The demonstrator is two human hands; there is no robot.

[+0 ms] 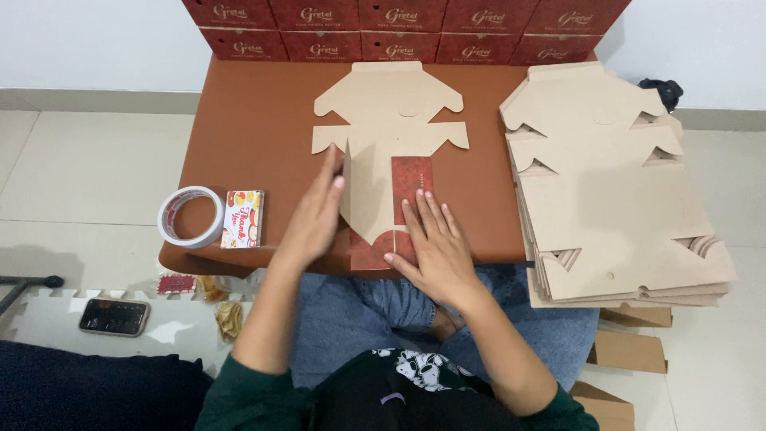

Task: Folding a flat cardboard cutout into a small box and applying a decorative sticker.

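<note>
— So, what do we have under our hands?

— We have a flat, die-cut cardboard box blank [388,120] lying on the brown table [255,128], plain kraft side up. One panel is folded over toward us, showing its red printed face [412,179] near the table's front edge.

— And our fingers?

— Our left hand [313,219] rests on edge against the fold, fingers straight and together, gripping nothing. Our right hand [431,243] lies flat, fingers spread, pressing the red panel down.

— What sits around the blank?

— At three o'clock from it we see a tall stack of identical kraft blanks [614,191], overhanging the table's right side. At twelve o'clock, along the wall, stands a row of finished red boxes [403,28], rectangular, each with pale lettering on the front, stacked two high.

— Anything on the left?

— At nine o'clock from our left hand lies a small pack of red and cream cards [242,219], and just beside it, farther left, a roll of tape [190,216], white with a red inner ring. Toward seven o'clock, on the pale floor mat, we see a dark phone [114,317] and a small red label [175,283].
</note>
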